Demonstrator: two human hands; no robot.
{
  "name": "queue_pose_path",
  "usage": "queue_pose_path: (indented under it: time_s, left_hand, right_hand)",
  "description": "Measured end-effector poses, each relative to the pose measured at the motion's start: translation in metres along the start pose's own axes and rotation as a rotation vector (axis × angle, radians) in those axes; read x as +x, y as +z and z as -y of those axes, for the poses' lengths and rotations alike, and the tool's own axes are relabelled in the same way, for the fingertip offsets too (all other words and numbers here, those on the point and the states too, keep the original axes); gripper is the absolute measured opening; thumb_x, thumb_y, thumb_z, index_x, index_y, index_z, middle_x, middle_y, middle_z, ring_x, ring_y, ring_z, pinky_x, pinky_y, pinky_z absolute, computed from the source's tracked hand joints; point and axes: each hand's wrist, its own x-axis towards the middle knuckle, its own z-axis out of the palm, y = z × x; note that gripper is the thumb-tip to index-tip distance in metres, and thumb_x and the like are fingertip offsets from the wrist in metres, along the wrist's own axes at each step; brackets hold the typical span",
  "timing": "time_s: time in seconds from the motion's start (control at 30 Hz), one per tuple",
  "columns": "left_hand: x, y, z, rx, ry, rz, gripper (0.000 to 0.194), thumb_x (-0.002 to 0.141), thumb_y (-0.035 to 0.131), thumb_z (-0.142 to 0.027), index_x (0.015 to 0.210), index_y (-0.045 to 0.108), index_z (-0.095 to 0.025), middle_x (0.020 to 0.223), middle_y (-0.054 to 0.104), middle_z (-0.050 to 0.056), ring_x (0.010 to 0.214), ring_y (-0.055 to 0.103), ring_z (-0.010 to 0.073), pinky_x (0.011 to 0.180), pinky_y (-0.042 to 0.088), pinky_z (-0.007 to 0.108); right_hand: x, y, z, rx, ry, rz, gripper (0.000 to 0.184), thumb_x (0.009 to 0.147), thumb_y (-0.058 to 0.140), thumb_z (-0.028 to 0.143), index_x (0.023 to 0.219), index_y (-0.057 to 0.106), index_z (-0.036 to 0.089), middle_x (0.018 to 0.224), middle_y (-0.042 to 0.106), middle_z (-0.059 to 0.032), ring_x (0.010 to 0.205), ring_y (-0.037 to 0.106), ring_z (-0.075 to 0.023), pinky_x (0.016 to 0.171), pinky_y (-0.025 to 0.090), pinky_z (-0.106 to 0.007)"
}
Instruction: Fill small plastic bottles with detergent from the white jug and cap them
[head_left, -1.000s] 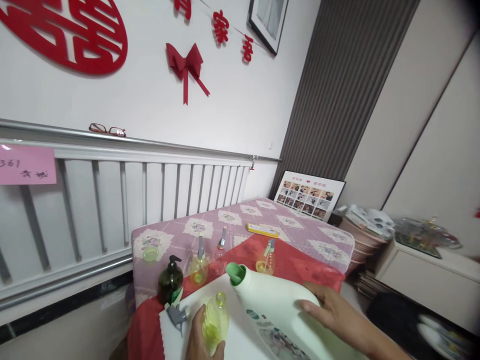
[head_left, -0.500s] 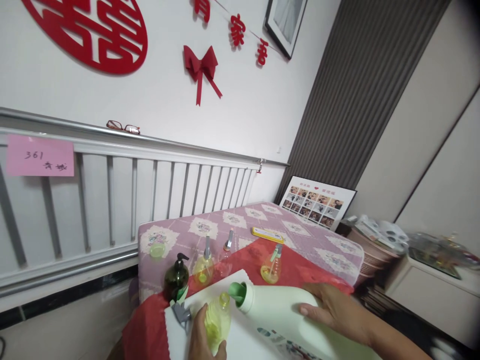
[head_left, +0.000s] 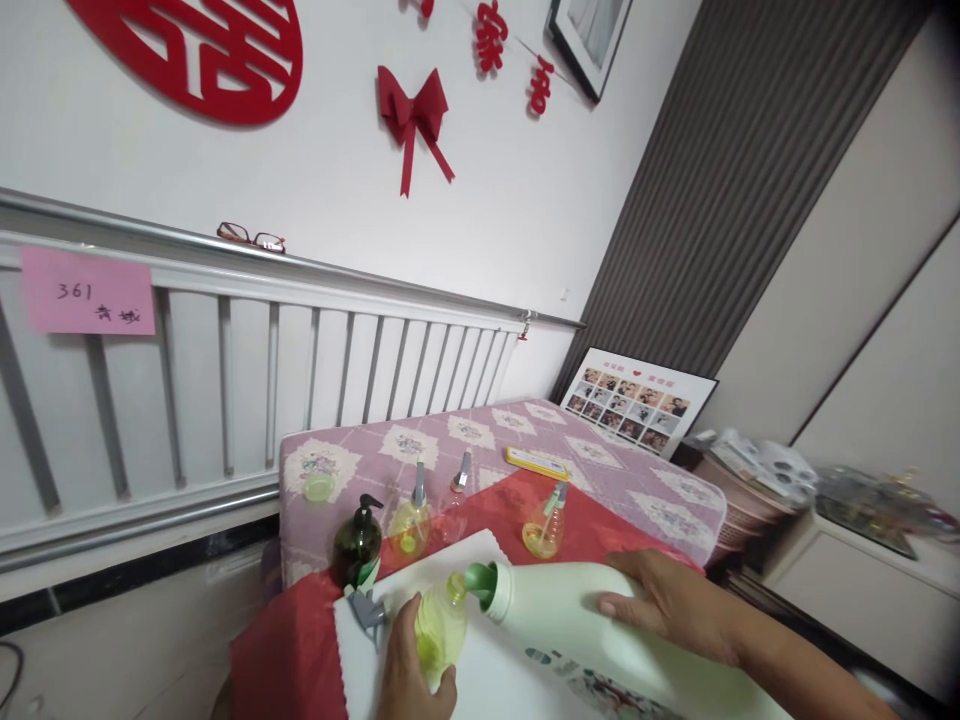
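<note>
My left hand [head_left: 412, 665] is closed around a small clear yellow spray bottle [head_left: 444, 628] with its top off. In my right hand [head_left: 664, 605] is a large pale green detergent jug [head_left: 559, 600], tipped on its side. The jug's green spout [head_left: 480, 580] is right at the small bottle's neck; whether liquid is flowing I cannot make out. A grey spray head [head_left: 366, 612] lies on the white board [head_left: 495, 665], left of my left hand. Beyond it stands a dark green pump bottle [head_left: 358, 545].
Several clear spray bottles, among them a yellow one [head_left: 409, 525] and a pink one [head_left: 452, 505], stand behind. Another spray bottle [head_left: 545, 525] is on the red cloth [head_left: 600, 525]. A yellow-edged case [head_left: 538, 464] and a pale green lid [head_left: 319, 487] lie on the patterned tablecloth [head_left: 480, 432].
The view has shifted slightly, so the wall items sit higher. Both hands keep their hold, with the spout still at the small bottle's neck.
</note>
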Motion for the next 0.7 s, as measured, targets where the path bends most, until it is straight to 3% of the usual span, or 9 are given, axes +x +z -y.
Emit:
queue_pose_path:
  time_s: [0.43, 0.7]
  left_hand:
    - [0.0, -0.007, -0.013, 0.008, -0.053, 0.052, 0.08, 0.063, 0.053, -0.007, 0.14, 0.032, -0.012, 0.146, 0.049, 0.02, 0.139, 0.046, 0.0293, 0.119, 0.036, 0.043]
    - [-0.001, -0.007, -0.014, 0.009, -0.042, 0.052, 0.08, 0.064, 0.053, -0.005, 0.141, 0.03, -0.016, 0.146, 0.048, 0.018, 0.14, 0.044, 0.0272, 0.119, 0.036, 0.044]
  right_hand:
    - [0.002, -0.005, 0.01, -0.04, -0.008, 0.014, 0.046, 0.079, 0.06, 0.067, 0.073, 0.068, 0.022, 0.074, 0.07, -0.005, 0.066, 0.062, -0.0218, 0.057, 0.04, -0.028]
    - [0.004, -0.014, 0.023, -0.198, 0.018, 0.101, 0.055, 0.082, 0.049, 0.071, 0.081, 0.065, 0.018, 0.083, 0.071, -0.0114, 0.073, 0.064, -0.026, 0.062, 0.045, -0.032]
